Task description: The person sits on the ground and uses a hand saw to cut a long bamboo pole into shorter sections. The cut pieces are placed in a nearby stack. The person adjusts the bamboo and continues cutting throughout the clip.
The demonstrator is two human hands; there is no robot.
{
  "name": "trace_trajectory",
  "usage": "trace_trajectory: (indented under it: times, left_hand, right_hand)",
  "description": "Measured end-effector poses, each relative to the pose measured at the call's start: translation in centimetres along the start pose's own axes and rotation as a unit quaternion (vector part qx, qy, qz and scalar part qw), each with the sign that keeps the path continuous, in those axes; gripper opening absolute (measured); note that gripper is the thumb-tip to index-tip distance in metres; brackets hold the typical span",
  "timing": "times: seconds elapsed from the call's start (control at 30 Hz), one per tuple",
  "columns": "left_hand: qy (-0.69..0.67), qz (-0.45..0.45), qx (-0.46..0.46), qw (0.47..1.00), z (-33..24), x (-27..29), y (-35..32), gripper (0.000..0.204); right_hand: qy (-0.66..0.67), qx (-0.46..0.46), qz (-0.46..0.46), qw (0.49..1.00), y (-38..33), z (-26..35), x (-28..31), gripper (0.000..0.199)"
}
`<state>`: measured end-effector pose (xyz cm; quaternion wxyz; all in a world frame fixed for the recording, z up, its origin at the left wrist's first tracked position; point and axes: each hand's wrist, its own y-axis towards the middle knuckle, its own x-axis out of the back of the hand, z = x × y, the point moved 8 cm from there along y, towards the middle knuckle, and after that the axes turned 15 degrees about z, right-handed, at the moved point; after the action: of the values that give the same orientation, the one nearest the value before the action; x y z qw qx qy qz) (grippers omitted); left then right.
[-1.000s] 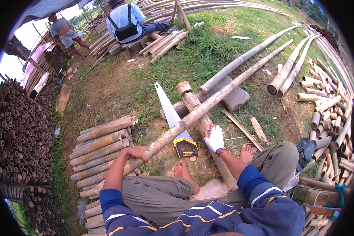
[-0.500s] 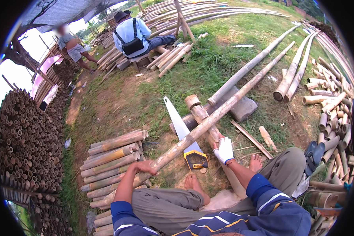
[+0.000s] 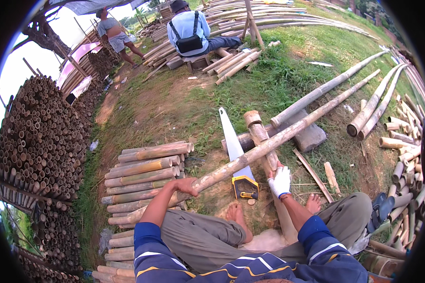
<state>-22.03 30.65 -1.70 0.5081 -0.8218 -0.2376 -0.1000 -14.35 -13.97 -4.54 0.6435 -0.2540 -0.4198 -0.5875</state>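
Note:
My bare left hand (image 3: pixel 186 185) is closed around the near part of a long bamboo pole (image 3: pixel 307 121), which slants away to the far right. On my right hand (image 3: pixel 281 181) is a white glove with bare fingertips; it grips a thicker bamboo post (image 3: pixel 259 134) just below where the pole crosses over it. The post runs down between my legs, its far end resting over a dark log (image 3: pixel 245 141). Left of the post a handsaw (image 3: pixel 229 129) leans with its blade pointing away, passing under the pole, its yellow and black handle low by my bare foot.
Cut bamboo lengths (image 3: pixel 144 171) lie stacked at my left, with a tall bamboo pile (image 3: pixel 40 127) beyond. A grey stone block (image 3: pixel 310 137) supports another pole (image 3: pixel 326 89). More cut pieces (image 3: pixel 403 141) and sandals (image 3: pixel 382 206) are at right. Two people (image 3: pixel 193 28) are far off, one seated.
The whole view has swung a little left, so things appear shifted right. Both hands keep their holds on the bamboo, and the saw stays where it was.

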Motion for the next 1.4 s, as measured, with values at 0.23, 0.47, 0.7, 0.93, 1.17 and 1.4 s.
trace_trajectory:
  times: [0.23,0.47,0.7,0.93,1.17,1.4]
  left_hand:
    - [-0.073,0.025,-0.014,0.997,0.7,-0.9,-0.5,0.079]
    - [-0.070,0.016,0.007,0.997,-1.0,-0.8,-1.2,0.078]
    - [-0.033,0.015,0.020,0.999,-1.1,0.3,-0.1,0.073]
    - [-0.120,0.066,-0.027,0.990,2.3,-1.5,0.6,0.079]
    - [-0.085,0.057,0.005,0.995,-1.2,-0.5,-0.3,0.070]
    - [-0.057,0.049,0.023,0.997,-1.3,-0.3,-0.8,0.075]
  right_hand:
    - [-0.008,-0.005,0.015,1.000,0.2,1.1,-0.1,0.067]
    - [-0.016,0.005,0.002,1.000,0.1,0.5,-0.5,0.063]
    - [-0.014,0.004,-0.009,1.000,0.1,-0.2,-0.6,0.063]
    - [-0.026,-0.007,0.009,1.000,0.4,0.2,-1.3,0.068]
    - [-0.017,-0.003,-0.002,1.000,-0.1,-0.6,-0.5,0.067]
    - [-0.016,-0.014,0.005,1.000,-0.1,-0.5,-0.6,0.067]
